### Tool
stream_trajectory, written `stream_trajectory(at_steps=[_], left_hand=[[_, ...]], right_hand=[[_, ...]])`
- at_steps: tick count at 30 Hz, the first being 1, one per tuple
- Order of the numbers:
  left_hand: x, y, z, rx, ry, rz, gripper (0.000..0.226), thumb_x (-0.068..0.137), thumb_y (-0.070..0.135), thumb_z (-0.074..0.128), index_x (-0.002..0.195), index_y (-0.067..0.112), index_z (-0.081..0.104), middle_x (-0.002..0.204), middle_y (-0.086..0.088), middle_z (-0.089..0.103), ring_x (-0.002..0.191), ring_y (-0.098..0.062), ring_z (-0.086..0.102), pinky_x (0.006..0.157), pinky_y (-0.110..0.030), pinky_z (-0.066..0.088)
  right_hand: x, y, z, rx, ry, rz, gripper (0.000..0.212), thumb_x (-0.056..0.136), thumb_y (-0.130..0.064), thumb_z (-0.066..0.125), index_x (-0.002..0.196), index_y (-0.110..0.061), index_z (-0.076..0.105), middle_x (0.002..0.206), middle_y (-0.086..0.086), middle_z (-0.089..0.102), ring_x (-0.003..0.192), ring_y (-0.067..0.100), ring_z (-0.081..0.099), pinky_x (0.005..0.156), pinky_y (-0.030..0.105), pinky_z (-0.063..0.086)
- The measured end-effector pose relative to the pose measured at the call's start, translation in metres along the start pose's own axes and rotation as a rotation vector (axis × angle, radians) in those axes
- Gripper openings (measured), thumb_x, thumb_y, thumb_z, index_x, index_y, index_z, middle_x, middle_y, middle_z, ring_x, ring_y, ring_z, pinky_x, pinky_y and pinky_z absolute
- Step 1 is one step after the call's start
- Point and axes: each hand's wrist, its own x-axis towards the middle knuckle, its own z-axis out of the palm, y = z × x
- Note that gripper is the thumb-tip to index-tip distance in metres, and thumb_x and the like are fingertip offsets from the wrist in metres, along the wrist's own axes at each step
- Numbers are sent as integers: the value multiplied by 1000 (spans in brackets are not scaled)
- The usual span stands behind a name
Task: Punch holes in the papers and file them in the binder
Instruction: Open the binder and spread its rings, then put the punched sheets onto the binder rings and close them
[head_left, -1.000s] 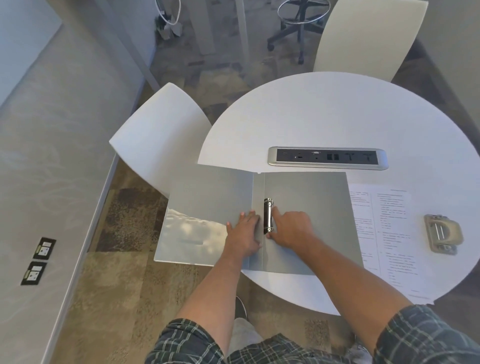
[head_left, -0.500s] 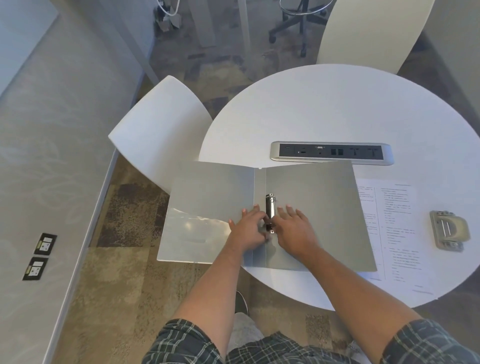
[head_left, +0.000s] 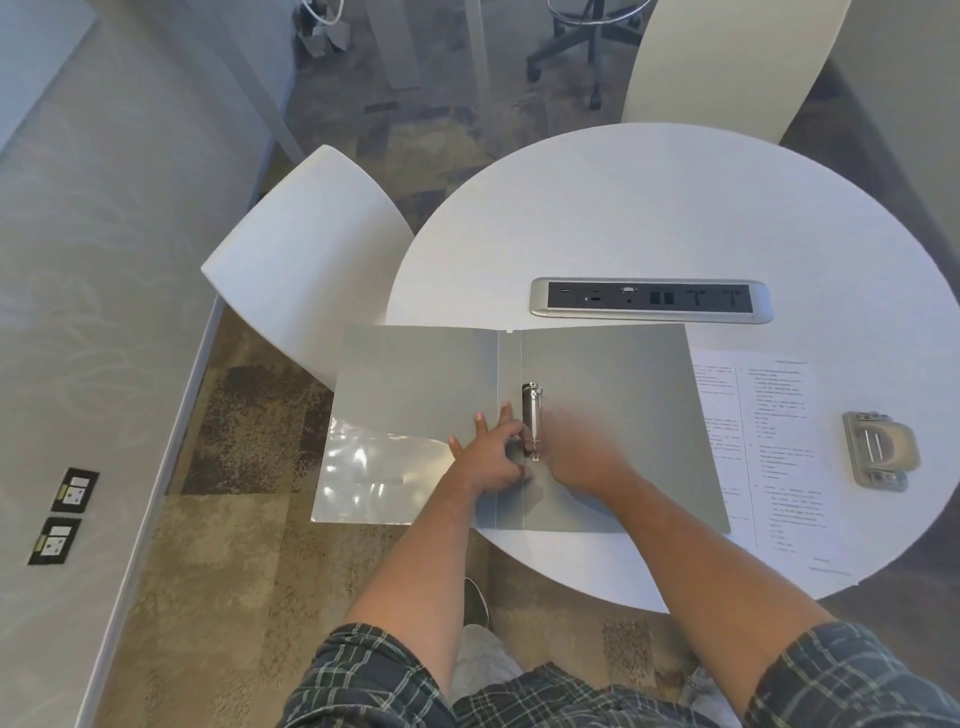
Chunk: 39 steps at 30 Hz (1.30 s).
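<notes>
Moved closer since before: left hand (head_left: 491, 460) fingers clamped on ring mechanism (head_left: 532, 422), right hand (head_left: 582, 454) blurred, cannot tell; pull rings apart evenly, binder (head_left: 613, 415) flat near table (head_left: 675, 218) front edge.

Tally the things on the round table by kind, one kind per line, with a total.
Open grey ring binder: 1
Printed white paper sheets, partly under the binder, separate sheets not countable: 1 stack
Grey metal hole punch: 1
Silver built-in power and data socket strip: 1
Total: 4
</notes>
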Motion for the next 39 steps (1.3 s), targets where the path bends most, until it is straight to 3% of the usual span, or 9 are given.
stream_trajectory(at_steps=[5, 10, 16, 20, 24, 28, 31, 33, 39], left_hand=[[1, -2, 0, -27, 9, 1, 29, 83, 22, 75, 97, 35, 54, 170, 18, 2, 158, -26, -9, 116, -66, -16], [2, -6, -2, -62, 14, 2, 26, 82, 23, 77, 97, 30, 56, 170, 17, 5, 158, -23, -8, 117, -64, -15], [0, -1, -3, 13, 1, -22, 28, 82, 25, 75, 104, 29, 58, 171, 13, 4, 158, -25, -9, 118, -65, -14], [-7, 8, 9, 186, 116, 5, 37, 81, 38, 72, 112, 30, 53, 159, 6, 36, 157, -28, 7, 117, -71, -4], [-18, 20, 34, 373, 338, 101, 54, 85, 40, 60, 134, 21, 48, 158, -5, 37, 151, -33, 26, 120, -67, 10], [-27, 40, 63, 500, 321, 331, 61, 92, 36, 59, 147, 15, 43, 167, -7, 24, 155, -32, 20, 126, -54, 16], [-27, 59, 81, 549, 248, 425, 66, 93, 34, 60, 153, 15, 38, 169, -4, 22, 156, -30, 19, 126, -47, 18], [-26, 73, 93, 577, 193, 439, 72, 91, 33, 64, 155, 17, 33, 170, -3, 17, 157, -30, 16, 126, -46, 19], [-28, 104, 122, 697, 36, 396, 83, 95, 42, 63, 161, 30, 13, 172, -4, -7, 157, -36, -1, 126, -46, 10]], right_hand=[[7, 9, -1, 27, -80, 44, 81, 90, -10, 53, 162, -31, 21, 170, 7, 16, 154, 41, 18, 123, 47, 25], [10, 20, -3, 58, -101, -27, 81, 82, -1, 52, 157, -24, 34, 164, 7, 35, 153, 27, 27, 125, 35, 11], [13, 26, -8, 8, -96, -141, 78, 81, 8, 49, 154, -16, 38, 166, 2, 31, 156, 20, 20, 126, 35, 4], [4, 32, -6, -97, -107, -243, 78, 87, 11, 49, 157, -19, 32, 170, 5, 17, 158, 21, 9, 127, 42, 2], [-13, 51, -1, -125, 51, -292, 69, 98, -6, 58, 160, -22, 30, 170, 7, 18, 157, 22, 13, 125, 33, 6], [-40, 78, -5, -75, 321, -224, 54, 95, -6, 63, 148, -14, 52, 158, 9, 45, 147, 26, 41, 121, 31, 22], [-62, 97, -11, -12, 621, -107, 42, 84, 5, 70, 124, -5, 68, 129, 16, 68, 119, 37, 65, 104, 43, 49], [-81, 109, -19, 58, 755, 90, 34, 89, 0, 68, 122, -5, 67, 125, 14, 68, 116, 37, 62, 99, 44, 50], [-129, 155, -24, 191, 736, 718, 53, 95, -28, 65, 140, -4, 51, 143, 17, 51, 128, 35, 48, 105, 45, 42]])
